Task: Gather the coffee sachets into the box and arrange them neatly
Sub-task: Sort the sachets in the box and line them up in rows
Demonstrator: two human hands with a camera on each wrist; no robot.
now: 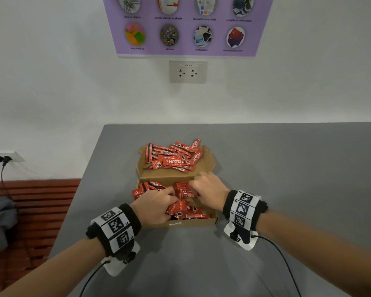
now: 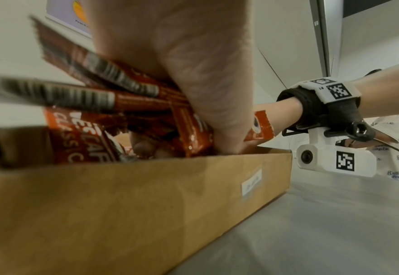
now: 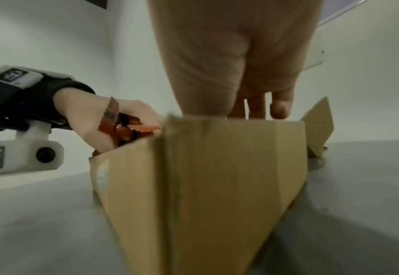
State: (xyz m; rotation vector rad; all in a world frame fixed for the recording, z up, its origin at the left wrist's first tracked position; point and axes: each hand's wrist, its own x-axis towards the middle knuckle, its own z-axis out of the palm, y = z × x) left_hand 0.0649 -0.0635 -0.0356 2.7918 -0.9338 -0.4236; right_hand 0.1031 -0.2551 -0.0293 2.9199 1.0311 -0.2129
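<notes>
A brown cardboard box [image 1: 193, 221] stands open on the grey table, its lid [image 1: 206, 168] folded back flat behind it. A loose pile of red coffee sachets [image 1: 171, 159] lies on the lid, and more sachets [image 1: 186, 211] lie in the box. My left hand [image 1: 156, 204] is in the box's left half and grips a bundle of sachets [image 2: 134, 100] that fan out past the box wall [image 2: 146, 204]. My right hand [image 1: 208, 187] reaches into the right half, thumb and fingers [image 3: 278, 104] down around a stack there; the box wall [image 3: 217, 186] hides the fingertips.
The grey table [image 1: 298, 168] ends at a left edge near the box, with a slatted brown bench [image 1: 30, 200] below it. A wall socket [image 1: 187, 71] and a purple poster [image 1: 186, 24] are on the wall behind. Cables run from both wrist cameras.
</notes>
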